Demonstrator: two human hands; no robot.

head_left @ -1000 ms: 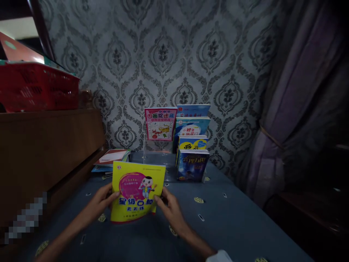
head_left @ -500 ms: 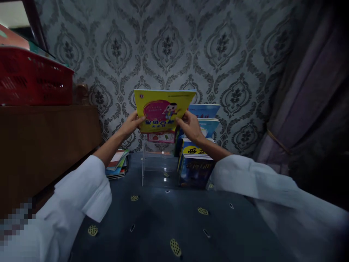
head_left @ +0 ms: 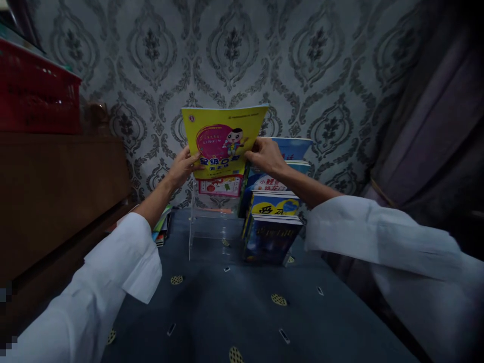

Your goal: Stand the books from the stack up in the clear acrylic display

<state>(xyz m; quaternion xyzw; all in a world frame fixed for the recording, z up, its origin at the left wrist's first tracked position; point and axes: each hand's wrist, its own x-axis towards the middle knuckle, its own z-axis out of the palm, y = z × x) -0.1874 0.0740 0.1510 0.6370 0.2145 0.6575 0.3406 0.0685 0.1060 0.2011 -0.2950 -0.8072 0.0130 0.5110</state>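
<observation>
A yellow book (head_left: 223,136) with a pink circle and a cartoon child stands upright between my hands. My left hand (head_left: 184,166) grips its lower left edge, and my right hand (head_left: 266,155) pinches its right edge. Just below it shows part of a book with a pink and white cover (head_left: 221,185). Both are at the back of a clear tiered rack (head_left: 191,222). On the rack's right side, books stand in steps: a dark blue one (head_left: 272,241) in front, a yellow and blue one (head_left: 278,203), then blue ones (head_left: 293,147) partly behind my right hand.
A dark patterned cloth (head_left: 212,312) covers the table. More books (head_left: 162,227) lie stacked left of the rack, partly behind my left sleeve. A red basket (head_left: 38,93) sits on a brown wooden cabinet (head_left: 64,186) at left. Patterned wallpaper is behind, a curtain (head_left: 408,126) at right.
The camera view has shifted a little. The yellow book now stands more upright at the rack's back, with both hands still on it. More of the blue book beneath my right arm shows.
</observation>
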